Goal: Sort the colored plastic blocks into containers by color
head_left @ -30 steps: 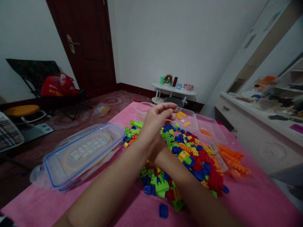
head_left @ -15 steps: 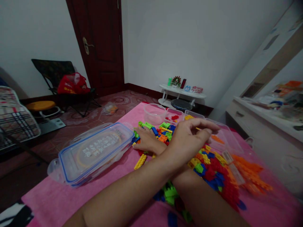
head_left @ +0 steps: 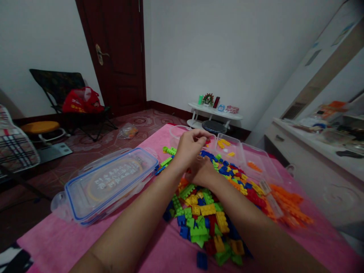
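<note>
My left hand [head_left: 190,147] is over the far side of the brick pile, with its fingers bent down and together near the clear box of red pieces [head_left: 209,143]. Whatever its fingertips hold, if anything, is hidden. Just below and close beside it, my right hand [head_left: 202,170] is curled low over the bricks, its fingers partly behind my left wrist. I cannot make out what lies in it. Toy building bricks [head_left: 199,229] in green, yellow, blue, red and orange spread in a heap between and under my forearms.
A clear round tub [head_left: 174,132], a box with yellow bricks [head_left: 227,146] and a larger box with an orange piece [head_left: 265,159] line the far edge. A blue-rimmed lidded container [head_left: 112,182] lies left. Orange strips [head_left: 290,204] lie right on the pink cloth [head_left: 93,242].
My forearms were crossed and now are not. My left hand has moved left from over the right side; my right hand has come right, off the pile's left edge.
</note>
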The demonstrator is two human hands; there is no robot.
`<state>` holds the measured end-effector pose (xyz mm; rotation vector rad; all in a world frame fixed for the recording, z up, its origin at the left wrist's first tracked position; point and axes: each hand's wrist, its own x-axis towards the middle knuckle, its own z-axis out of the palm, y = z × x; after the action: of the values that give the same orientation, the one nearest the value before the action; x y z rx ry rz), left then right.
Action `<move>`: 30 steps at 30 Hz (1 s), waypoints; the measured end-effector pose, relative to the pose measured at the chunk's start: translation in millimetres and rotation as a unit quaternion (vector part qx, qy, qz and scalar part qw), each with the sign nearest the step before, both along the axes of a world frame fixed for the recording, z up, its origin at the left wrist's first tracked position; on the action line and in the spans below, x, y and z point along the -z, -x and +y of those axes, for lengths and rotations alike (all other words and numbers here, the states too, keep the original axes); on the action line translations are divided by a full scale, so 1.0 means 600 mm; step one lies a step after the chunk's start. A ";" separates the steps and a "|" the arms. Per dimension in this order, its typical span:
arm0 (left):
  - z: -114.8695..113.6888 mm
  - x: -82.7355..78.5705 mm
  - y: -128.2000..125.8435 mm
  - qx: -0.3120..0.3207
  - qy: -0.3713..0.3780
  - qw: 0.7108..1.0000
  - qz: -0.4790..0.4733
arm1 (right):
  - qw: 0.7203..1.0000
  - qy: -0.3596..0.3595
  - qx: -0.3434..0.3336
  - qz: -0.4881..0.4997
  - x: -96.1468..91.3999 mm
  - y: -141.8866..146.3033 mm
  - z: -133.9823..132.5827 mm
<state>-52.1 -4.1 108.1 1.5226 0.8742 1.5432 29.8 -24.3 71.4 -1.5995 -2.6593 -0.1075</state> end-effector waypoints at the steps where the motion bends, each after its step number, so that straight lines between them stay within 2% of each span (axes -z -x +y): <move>1: 0.012 0.002 0.015 -0.022 0.008 1.000 0.004 | 1.000 0.004 0.012 -0.011 -0.008 -0.007 -0.006; 5: 0.051 0.017 0.075 -0.163 -0.014 0.981 0.099 | 0.997 -0.035 0.061 -0.039 -0.038 -0.007 -0.046; 7: 0.066 0.034 0.095 -0.227 -0.017 0.955 0.189 | 0.998 -0.054 0.034 -0.013 -0.039 0.008 -0.075; 9: 0.078 0.059 0.104 -0.248 0.014 0.926 0.284 | 0.998 -0.024 -0.044 0.034 -0.024 0.027 -0.109; 12: 0.088 0.100 0.099 -0.230 0.091 0.882 0.402 | 0.978 0.066 -0.179 0.084 0.023 0.051 -0.152; 14: 0.090 0.125 0.093 -0.216 0.136 0.851 0.459 | 0.972 0.082 -0.201 0.094 0.057 0.058 -0.168; 17: 0.089 0.152 0.088 -0.225 0.181 0.811 0.509 | 0.978 0.066 -0.180 0.083 0.087 0.055 -0.173; 21: 0.086 0.170 0.091 -0.262 0.198 0.783 0.528 | 0.986 0.043 -0.147 0.060 0.087 0.039 -0.170; 24: 0.084 0.177 0.084 -0.279 0.188 0.781 0.526 | 0.992 0.030 -0.108 0.065 0.069 0.023 -0.169; 27: 0.080 0.179 0.064 -0.263 0.184 0.782 0.534 | 0.997 0.020 -0.036 0.072 0.047 0.001 -0.160; 30: 0.073 0.176 0.041 -0.227 0.167 0.806 0.521 | 0.996 -0.001 0.005 0.094 0.036 -0.026 -0.146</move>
<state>-76.9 39.8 2.5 1.9418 2.1268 0.6167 45.1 -111.9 49.5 -1.5382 -2.5089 0.0391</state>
